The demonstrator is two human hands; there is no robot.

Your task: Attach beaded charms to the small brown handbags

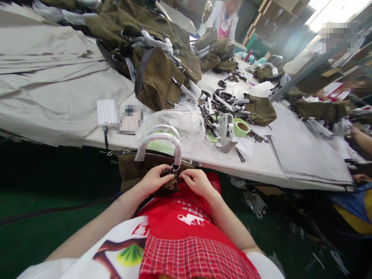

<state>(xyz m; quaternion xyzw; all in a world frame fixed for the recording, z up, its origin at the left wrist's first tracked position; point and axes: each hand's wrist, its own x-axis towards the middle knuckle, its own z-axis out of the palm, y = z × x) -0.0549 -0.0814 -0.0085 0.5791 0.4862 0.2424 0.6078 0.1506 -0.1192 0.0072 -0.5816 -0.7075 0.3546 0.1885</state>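
An olive-brown handbag (128, 170) rests against the table's front edge, its two handles wrapped in white film (158, 136) standing upright. From a metal ring (175, 167) at the foot of the near handle hangs a leopard-print charm (171, 183) with dark strands. My left hand (157, 179) is closed on this charm, thumb laid across its upper part. Just to the right, my right hand (198, 181) is pinched close to the ring and charm. Whatever lies between its fingertips is too small to make out.
Olive bags (159, 77) are heaped at the back left. Dark straps and charms (221, 102) lie mid-table, beside a metal tape dispenser (226, 131) and a green tape roll (241, 128). A white power bank (106, 112) with a cable sits left. Co-workers (222, 19) are across and right.
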